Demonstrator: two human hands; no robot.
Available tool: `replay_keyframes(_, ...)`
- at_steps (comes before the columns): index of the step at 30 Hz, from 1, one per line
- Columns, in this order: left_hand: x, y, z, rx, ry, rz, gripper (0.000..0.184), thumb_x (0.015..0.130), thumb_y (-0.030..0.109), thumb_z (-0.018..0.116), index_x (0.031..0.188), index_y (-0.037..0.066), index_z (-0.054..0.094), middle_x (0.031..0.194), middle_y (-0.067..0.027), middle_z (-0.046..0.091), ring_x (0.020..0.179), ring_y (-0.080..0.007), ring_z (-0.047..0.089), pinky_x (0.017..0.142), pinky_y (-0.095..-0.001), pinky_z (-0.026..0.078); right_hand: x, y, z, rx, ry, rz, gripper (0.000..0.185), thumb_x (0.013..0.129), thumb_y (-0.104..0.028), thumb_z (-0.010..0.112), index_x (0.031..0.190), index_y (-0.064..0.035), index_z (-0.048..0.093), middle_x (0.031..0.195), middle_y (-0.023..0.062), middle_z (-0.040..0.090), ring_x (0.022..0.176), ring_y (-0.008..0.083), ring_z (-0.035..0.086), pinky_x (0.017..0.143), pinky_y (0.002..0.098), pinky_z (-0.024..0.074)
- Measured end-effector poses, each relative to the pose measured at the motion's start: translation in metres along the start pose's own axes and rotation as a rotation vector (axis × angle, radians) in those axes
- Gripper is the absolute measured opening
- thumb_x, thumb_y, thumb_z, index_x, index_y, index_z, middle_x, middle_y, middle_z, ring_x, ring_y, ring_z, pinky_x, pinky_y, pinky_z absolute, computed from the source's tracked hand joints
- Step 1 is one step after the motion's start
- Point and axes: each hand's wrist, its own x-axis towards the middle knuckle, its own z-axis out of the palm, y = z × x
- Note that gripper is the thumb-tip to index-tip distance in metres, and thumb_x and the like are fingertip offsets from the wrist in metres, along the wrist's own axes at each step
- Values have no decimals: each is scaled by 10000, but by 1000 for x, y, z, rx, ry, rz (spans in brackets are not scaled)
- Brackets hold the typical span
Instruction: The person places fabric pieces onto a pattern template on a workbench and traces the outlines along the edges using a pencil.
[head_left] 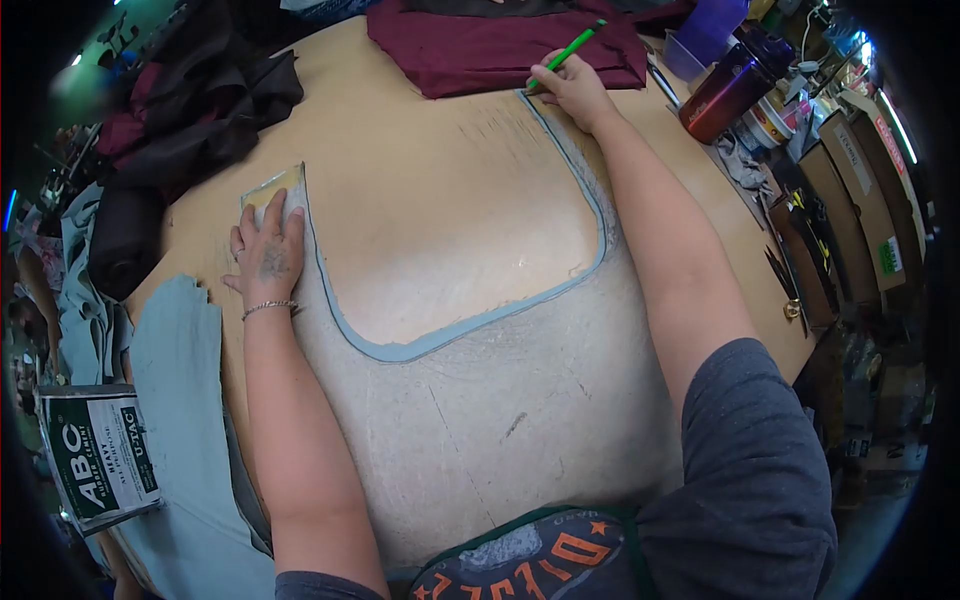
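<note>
A large grey U-shaped sheet (520, 400) lies flat on the tan tabletop (440, 220), its curved opening facing away from me. A strip of blue-grey material (440, 346) shows along the inner edge of that opening. My left hand (268, 245) rests flat on the sheet's left arm, fingers spread, close to a yellowish patch (275, 186) at its tip. At the far end of the right arm, my right hand (578, 95) grips a bright green pen (580, 42). The pen's lower end is near the strip's end; whether it touches is too small to tell.
Maroon fabric (480, 50) lies at the back, dark fabric (200, 110) at back left. Blue-grey material (185, 350) and a rubber cement can (98, 455) are at left. Right: a purple-red bottle (725, 90), scissors (782, 280), cardboard boxes (850, 190).
</note>
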Motion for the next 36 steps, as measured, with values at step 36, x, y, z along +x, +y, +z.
replay_keyframes(36, -6, -9, 0, -180, 63, 76, 433, 839, 425, 400, 1250, 290, 409, 1379, -117, 215, 1293, -348, 114, 952, -656, 22, -78, -54, 253, -122, -7, -231, 163, 805, -149, 589, 781, -4, 520, 680, 85, 609, 633, 128, 588, 604, 253, 456)
